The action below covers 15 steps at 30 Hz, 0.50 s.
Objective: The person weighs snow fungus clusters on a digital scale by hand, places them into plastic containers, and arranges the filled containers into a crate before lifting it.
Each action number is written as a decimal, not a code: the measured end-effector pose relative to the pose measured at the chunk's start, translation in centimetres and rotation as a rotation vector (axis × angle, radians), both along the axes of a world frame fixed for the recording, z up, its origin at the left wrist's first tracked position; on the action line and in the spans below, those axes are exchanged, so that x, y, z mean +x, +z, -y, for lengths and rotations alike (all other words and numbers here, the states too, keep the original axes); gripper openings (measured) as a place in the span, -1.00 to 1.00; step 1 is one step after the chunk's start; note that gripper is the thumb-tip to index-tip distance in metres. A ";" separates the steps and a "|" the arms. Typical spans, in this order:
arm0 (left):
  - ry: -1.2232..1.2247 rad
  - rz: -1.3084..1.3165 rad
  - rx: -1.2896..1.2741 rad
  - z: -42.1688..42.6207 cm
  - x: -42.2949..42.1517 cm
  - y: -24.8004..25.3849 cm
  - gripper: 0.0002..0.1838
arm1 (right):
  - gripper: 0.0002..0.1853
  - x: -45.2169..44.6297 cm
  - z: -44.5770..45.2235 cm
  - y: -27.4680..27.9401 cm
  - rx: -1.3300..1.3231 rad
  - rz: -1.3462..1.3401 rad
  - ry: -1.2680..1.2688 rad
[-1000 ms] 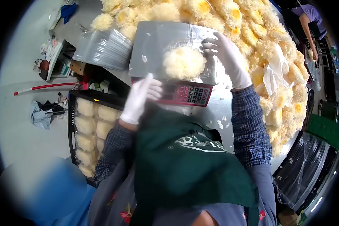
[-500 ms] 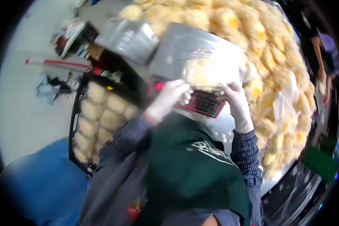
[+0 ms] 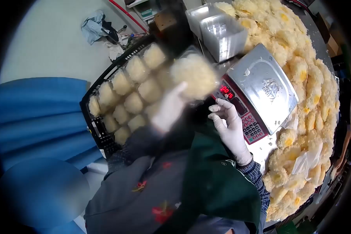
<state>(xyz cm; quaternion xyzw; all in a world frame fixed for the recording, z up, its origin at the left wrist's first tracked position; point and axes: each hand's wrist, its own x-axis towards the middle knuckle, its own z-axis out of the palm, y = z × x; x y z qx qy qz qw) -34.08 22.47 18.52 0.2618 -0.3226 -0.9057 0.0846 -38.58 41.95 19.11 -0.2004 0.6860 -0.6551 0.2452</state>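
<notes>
My left hand [image 3: 169,109], in a white glove and blurred, grips a clear plastic box [image 3: 195,76] filled with pale, shaggy food. It holds the box above the near right edge of a black crate [image 3: 90,93], where several similar filled boxes [image 3: 136,69] stand in rows. My right hand [image 3: 229,126], gloved too, hovers by the front of a red weighing scale [image 3: 240,103]. Its fingers are bent and apart, with nothing seen in them. The scale's steel pan [image 3: 261,84] carries only small crumbs, and red digits glow on its display.
A large heap of pale, shaggy food clumps [image 3: 312,101] with yellow centres covers the table to the right. Stacked clear plastic boxes [image 3: 222,37] stand beyond the scale. Blue fabric [image 3: 43,117] hangs at left. Another person's arm [image 3: 341,152] shows at the far right edge.
The filled box has come off the scale pan and moved left over the crate in my left hand. My right hand has let go of it. The view has turned left.
</notes>
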 end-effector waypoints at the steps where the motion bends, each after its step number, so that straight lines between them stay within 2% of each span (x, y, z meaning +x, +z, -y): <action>1: -0.001 0.039 0.037 2.4 1.6 -1.6 -0.48 | -0.62 0.0 -0.4 -0.2 0.022 0.010 -0.007; 2: 0.037 -0.004 0.069 3.7 2.5 -0.7 -0.48 | -0.62 -0.1 -1.2 -0.5 0.044 0.018 -0.019; 3: 0.108 0.146 -0.023 5.1 3.7 -1.1 -0.53 | -0.63 -0.5 -2.0 -1.2 -0.034 0.154 -0.067; 4: 0.075 0.157 -0.177 8.8 5.6 -6.4 -0.57 | -0.67 -0.8 -2.7 -1.5 -0.038 0.158 -0.132; 6: -0.021 0.274 -0.412 12.4 6.7 -10.4 -0.65 | -0.71 -1.3 -4.0 -2.0 -0.032 0.182 -0.219; 9: 0.027 0.505 -0.314 12.2 3.2 -11.2 -0.81 | -0.73 -1.2 -4.7 -1.9 -0.028 0.222 -0.248; 11: 0.127 0.470 -0.540 12.6 3.3 -14.1 -0.89 | -0.74 -1.1 -5.5 -1.4 0.016 0.169 -0.273; 12: 0.111 0.433 -0.615 13.3 3.3 -14.7 -0.86 | -0.74 -1.0 -5.8 -0.6 0.031 0.213 -0.300; 13: 0.111 0.217 -0.591 16.4 5.0 -19.2 -0.77 | -0.74 -0.8 -6.4 0.0 0.016 0.282 -0.347; 14: 0.046 0.368 -1.241 16.4 5.5 -19.7 -0.49 | -0.74 -0.6 -7.3 0.2 -0.002 0.357 -0.391; 15: 0.103 0.672 -1.875 16.4 6.0 -20.1 -0.20 | -0.74 -0.4 -8.4 -0.2 0.012 0.324 -0.422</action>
